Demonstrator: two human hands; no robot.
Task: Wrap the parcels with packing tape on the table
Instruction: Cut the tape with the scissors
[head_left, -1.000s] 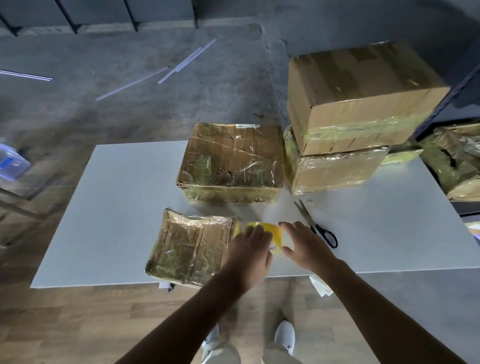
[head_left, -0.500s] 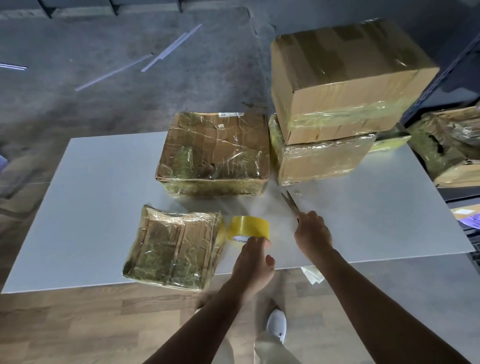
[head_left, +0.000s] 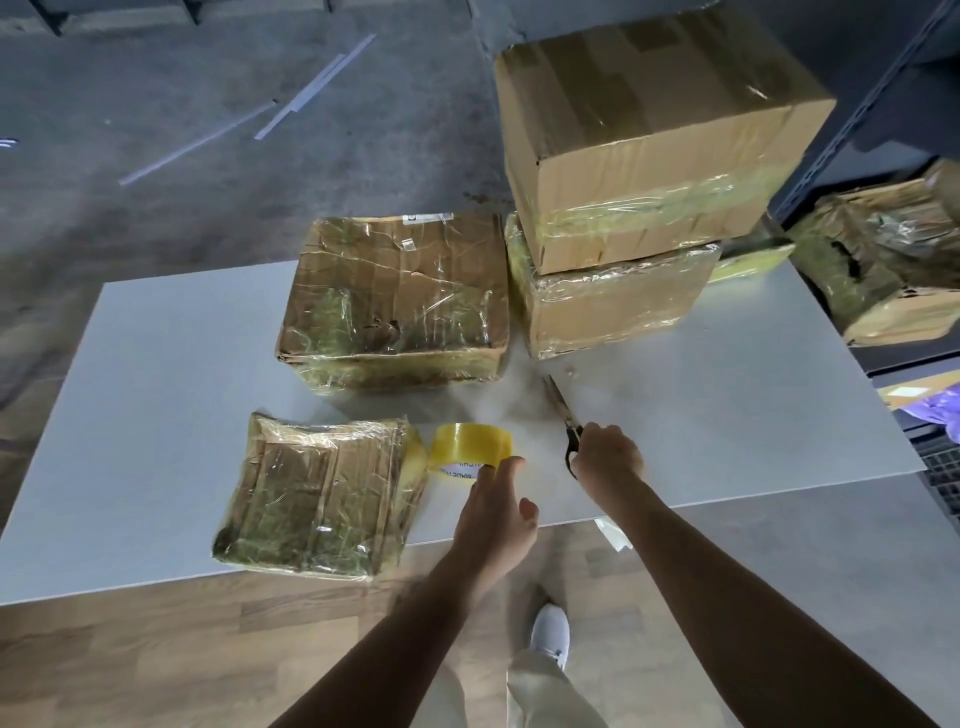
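Judging from the layout, I put the wrapping well along: most parcels on the white rectangular desk (head_left: 156, 364) already carry glossy tape. At the left, at the near edge, lies the flat square cardboard parcel (head_left: 317, 493), fully skinned in wrinkled yellowish tape and overhanging the desk edge a little. Behind it sits the larger square cardboard box (head_left: 395, 301), also covered in creased tape, with a small white label at its far edge. Just beside the flat parcel, touching its right side, stands the yellow roll of packing tape (head_left: 470, 449) on its edge; a short strip seems to run from it onto the parcel, so I take this parcel as the one in hand, with the cut left to make. My left hand (head_left: 496, 512) has its fingers (head_left: 506, 467) closed on the roll's near rim. My right hand (head_left: 605, 457) has its fingers wrapped round the black handles of the steel scissors (head_left: 561, 410), whose blades lie on the desk pointing away. Further right, a tape-covered box (head_left: 613, 306) bears the big plain brown carton (head_left: 660, 130), which has only one band of tape low round its sides; that one looks least finished. Beyond the desk's right edge rests another taped, torn parcel (head_left: 883, 260), on what I cannot tell.
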